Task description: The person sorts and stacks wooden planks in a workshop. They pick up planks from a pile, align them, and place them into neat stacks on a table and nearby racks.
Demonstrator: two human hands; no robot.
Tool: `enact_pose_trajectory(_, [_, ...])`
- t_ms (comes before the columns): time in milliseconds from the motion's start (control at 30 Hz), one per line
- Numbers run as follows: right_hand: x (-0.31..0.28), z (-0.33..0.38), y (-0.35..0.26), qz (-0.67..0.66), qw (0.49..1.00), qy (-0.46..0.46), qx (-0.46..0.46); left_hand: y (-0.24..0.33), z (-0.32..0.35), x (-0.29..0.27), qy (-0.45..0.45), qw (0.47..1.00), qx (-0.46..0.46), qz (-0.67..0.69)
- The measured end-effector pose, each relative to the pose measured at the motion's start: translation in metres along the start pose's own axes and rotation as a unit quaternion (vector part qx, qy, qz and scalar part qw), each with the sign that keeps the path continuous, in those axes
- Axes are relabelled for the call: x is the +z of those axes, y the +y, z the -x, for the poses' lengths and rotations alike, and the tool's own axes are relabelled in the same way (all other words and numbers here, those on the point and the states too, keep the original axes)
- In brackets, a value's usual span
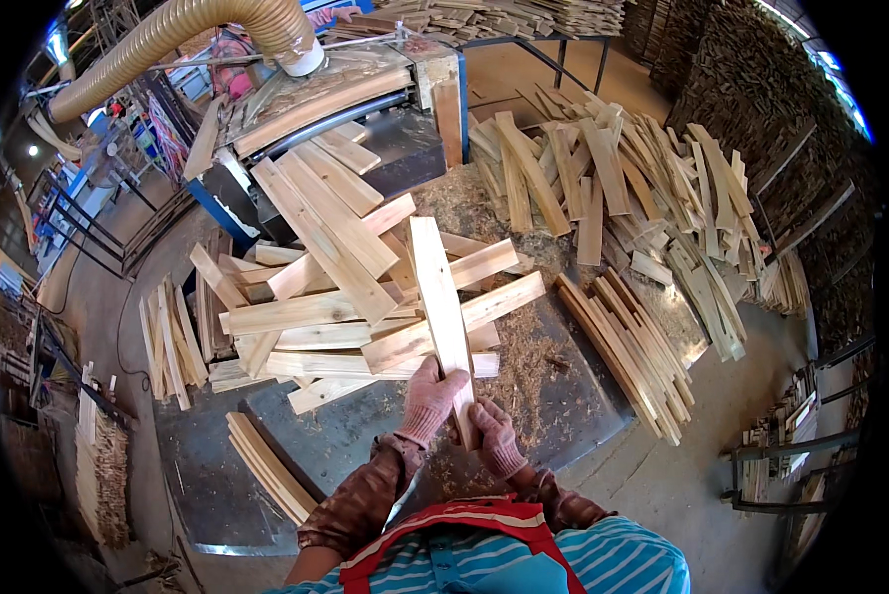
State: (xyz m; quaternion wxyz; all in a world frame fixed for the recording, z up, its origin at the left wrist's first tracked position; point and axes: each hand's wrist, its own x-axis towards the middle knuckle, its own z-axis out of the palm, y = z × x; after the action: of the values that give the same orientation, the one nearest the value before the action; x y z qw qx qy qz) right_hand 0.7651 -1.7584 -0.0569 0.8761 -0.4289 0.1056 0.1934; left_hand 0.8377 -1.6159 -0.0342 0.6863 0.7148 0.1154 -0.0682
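A long pale wooden board [438,287] points away from me, its near end between my two gloved hands. My left hand [432,398], in a pinkish knit glove, is closed round the board's left side with the thumb lying across its face. Lower down, my right hand [494,436] grips the right edge close to the near end. Just beyond my hands lies a loose heap of boards [311,309], crossing one another at many angles. Several of them lean up toward the feed opening of a large machine [335,109].
The dark metal table [325,445] carries sawdust [553,381] and a small stack of boards [266,470] at its left front. To the right stand a neat board stack [627,346] and a large scattered pile [613,178]. A ribbed hose [167,45] rises from the machine.
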Motion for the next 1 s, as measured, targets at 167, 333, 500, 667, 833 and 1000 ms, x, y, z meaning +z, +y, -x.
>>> enact_pose_trajectory(167, [0.017,0.012,-0.010,-0.001,0.998,0.054,-0.010,0.007,0.001,-0.001,0.013,0.990,0.031,-0.135])
enact_pose_trajectory(333, [0.008,0.016,0.013,0.053,0.993,0.103,-0.012,-0.024,0.010,-0.016,-0.051,0.999,0.017,-0.004])
enact_pose_trajectory(500, [-0.025,0.031,0.000,0.111,0.977,0.172,-0.066,-0.089,0.038,-0.053,0.005,0.985,-0.148,0.093])
enact_pose_trajectory(667, [-0.085,0.029,-0.025,0.098,0.936,0.284,-0.184,-0.190,0.067,-0.137,0.033,0.958,-0.154,0.239])
enact_pose_trajectory(833, [-0.145,-0.019,-0.191,0.262,0.821,0.366,-0.350,-0.241,0.111,-0.186,0.113,0.935,-0.188,0.278])
enact_pose_trajectory(1000, [-0.267,-0.033,-0.503,0.522,0.491,0.581,-0.385,-0.178,0.098,-0.137,0.116,0.960,-0.167,0.195])
